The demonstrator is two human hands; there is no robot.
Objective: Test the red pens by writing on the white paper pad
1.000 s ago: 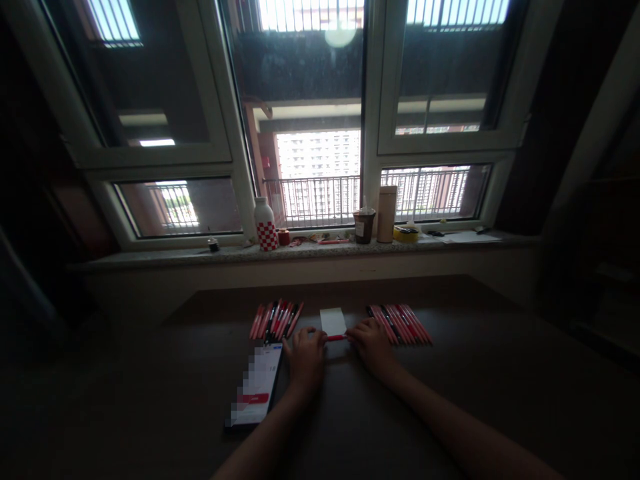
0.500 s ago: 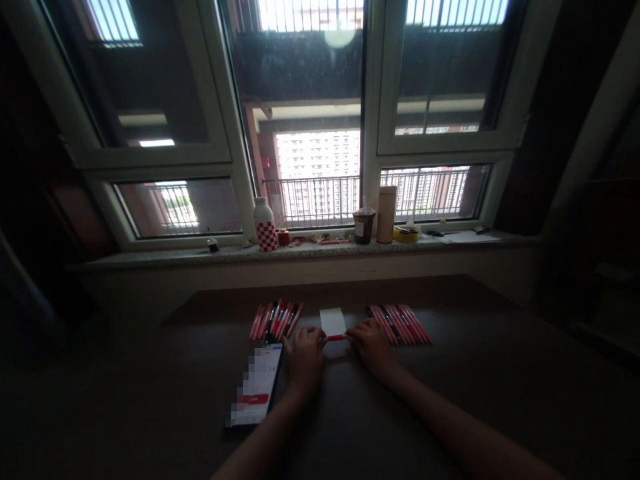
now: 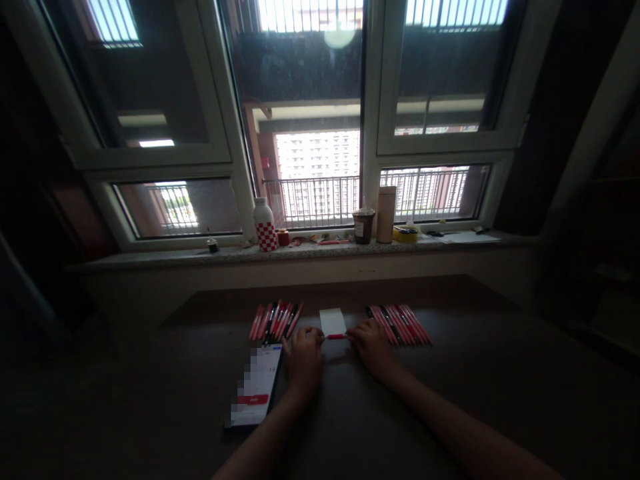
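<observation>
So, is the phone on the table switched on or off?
On: the phone, beside the left hand holding the red pen, shows a lit white screen.

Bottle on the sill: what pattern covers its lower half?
Red-and-white checks on the bottle; head view.

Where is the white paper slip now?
Head view, centre of the table: the white paper slip lies just beyond the red pen held between the left hand and right hand.
</observation>
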